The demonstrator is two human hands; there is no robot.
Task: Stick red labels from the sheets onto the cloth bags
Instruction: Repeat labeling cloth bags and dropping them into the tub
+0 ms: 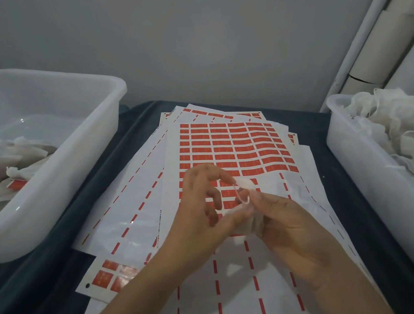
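A pile of label sheets [237, 143] lies on the dark table; the top sheet carries rows of red labels. Over its near part, both my hands meet around a small white cloth bag [246, 186]. My right hand [290, 227] grips the bag's lower part, which shows between its fingers. My left hand [203, 208] pinches the bag's top with forefinger and thumb. A thin string loop [240, 196] hangs at the bag's neck. Whether a label is on the bag cannot be seen.
A white tub [55, 157] at the left holds cloth bags, one showing a red label [16, 186]. A white tub [349, 157] at the right is heaped with plain cloth bags [401, 121]. Emptied sheets with red dashes spread underneath. Cardboard tubes [388, 43] lean at the back right.
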